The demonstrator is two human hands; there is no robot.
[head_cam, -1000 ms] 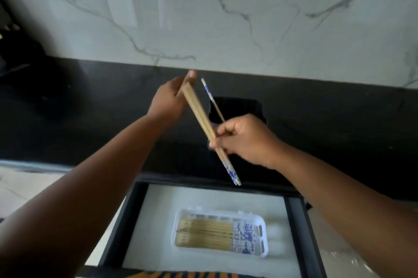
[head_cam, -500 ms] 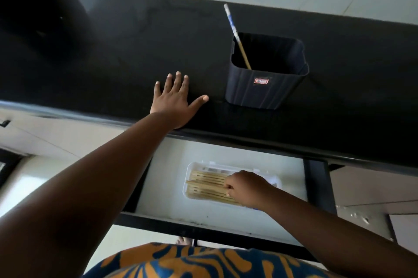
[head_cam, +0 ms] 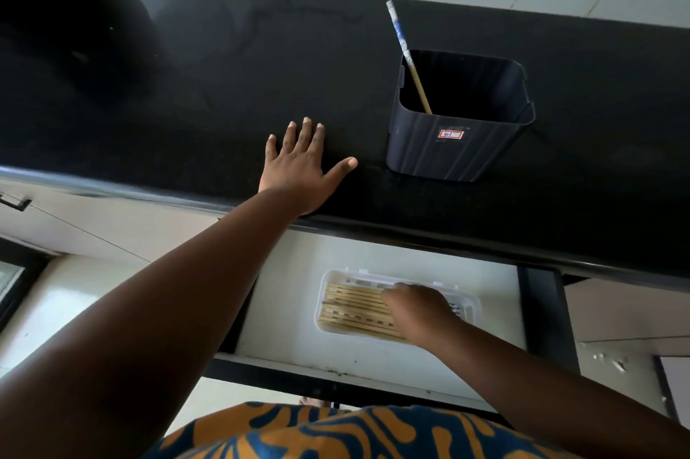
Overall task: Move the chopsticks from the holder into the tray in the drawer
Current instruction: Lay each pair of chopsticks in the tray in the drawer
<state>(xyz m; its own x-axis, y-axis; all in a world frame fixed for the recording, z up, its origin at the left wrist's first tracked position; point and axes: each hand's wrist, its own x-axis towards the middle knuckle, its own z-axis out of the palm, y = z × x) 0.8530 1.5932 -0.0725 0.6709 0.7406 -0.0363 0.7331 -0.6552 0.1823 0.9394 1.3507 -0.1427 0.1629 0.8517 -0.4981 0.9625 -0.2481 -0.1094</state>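
the chopsticks (head_cam: 354, 309) lie side by side, lengthwise, in the white tray (head_cam: 471, 303), filling its left and middle part; their right ends are hidden under the right hand (head_cam: 416, 311). the tray sits on the pale floor of the open drawer (head_cam: 291, 283), at about 6 o'clock in the view, just below the counter edge. the right hand rests knuckles-up on the chopsticks inside the tray; its fingers curl downward and whether they pinch anything cannot be told. one more chopstick (head_cam: 407, 55), with a blue and white upper end, stands tilted against the left rear corner of the dark holder (head_cam: 451, 150), at about 1 o'clock. the holder stands upright on the black countertop (head_cam: 186, 85) and carries a small sticker (head_cam: 450, 134) on its near wall. the left hand (head_cam: 300, 167) lies flat on the countertop, fingers spread, thumb pointing toward the holder, apart from it, near the view's centre.
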